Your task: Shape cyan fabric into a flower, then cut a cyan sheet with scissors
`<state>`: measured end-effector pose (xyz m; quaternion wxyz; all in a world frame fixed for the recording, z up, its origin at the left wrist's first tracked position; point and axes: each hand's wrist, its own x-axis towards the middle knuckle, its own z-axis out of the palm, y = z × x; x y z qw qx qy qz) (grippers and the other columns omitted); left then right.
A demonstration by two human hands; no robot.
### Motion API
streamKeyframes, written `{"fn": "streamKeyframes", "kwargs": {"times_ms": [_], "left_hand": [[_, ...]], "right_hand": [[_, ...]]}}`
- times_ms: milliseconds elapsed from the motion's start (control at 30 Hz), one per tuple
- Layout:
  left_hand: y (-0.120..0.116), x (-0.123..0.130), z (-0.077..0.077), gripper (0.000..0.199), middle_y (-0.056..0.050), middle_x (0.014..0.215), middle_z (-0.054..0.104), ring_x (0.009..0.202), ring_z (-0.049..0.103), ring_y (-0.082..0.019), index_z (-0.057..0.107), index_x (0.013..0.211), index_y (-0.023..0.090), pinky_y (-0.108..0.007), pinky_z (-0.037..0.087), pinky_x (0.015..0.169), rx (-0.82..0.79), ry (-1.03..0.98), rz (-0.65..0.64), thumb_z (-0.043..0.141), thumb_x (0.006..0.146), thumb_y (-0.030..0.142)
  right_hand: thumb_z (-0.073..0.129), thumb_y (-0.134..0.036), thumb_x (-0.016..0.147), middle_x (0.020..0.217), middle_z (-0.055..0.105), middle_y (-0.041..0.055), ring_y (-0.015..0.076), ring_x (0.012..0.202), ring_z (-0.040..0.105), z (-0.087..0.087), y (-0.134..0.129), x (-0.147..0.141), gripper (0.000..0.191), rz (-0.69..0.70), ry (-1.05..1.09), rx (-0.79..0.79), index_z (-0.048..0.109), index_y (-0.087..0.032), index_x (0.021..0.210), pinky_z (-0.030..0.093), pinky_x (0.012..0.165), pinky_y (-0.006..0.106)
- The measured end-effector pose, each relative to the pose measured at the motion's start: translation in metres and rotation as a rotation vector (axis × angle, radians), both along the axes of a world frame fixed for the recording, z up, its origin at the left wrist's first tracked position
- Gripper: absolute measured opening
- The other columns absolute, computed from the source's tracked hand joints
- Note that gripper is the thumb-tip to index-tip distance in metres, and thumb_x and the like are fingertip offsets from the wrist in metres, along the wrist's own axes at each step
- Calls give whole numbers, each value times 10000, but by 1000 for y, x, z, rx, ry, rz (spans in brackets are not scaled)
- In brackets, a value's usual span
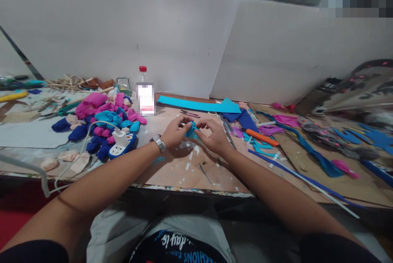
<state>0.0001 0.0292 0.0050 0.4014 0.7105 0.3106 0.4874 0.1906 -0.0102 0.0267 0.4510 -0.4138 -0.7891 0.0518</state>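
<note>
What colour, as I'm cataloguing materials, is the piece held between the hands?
Turquoise blue; the held piece shows best in the head view.

One left hand (175,132) and one right hand (213,135) share one turquoise piece (192,132) at a single counter (178,177), alongside one red-capped bottle (145,98), one wristwatch (159,143), one power socket block (122,146) and one orange-handled tool (261,137).

My black shirt (181,250) has curly white letters (172,241) on it, and I can read "day" there. It has blue letters (199,257) too, and I can make out "SHIONS". The label (145,99) on the bottle (143,75) is too blurry to read.
</note>
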Motion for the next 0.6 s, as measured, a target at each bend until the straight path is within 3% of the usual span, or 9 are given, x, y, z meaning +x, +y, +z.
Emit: {"fn": "streamKeyframes", "kwargs": {"times_ms": [200,600], "left_hand": [[2,1,-4,214,-72,1082,698,955,649,-180,651,1080,178,-315,513,854,-5,-13,-61,593,941,330],[0,2,-2,306,-73,1013,697,872,639,-164,655,1053,158,-295,528,788,-119,-73,-127,653,906,426]], "right_hand": [[632,-287,912,850,718,51,224,835,639,4,-3,-2,90,-25,-38,78,648,-225,848,501,803,394],[636,-291,895,816,704,48,220,803,626,3,-1,-1,94,-75,-51,77,635,-222,830,492,762,379]]}}
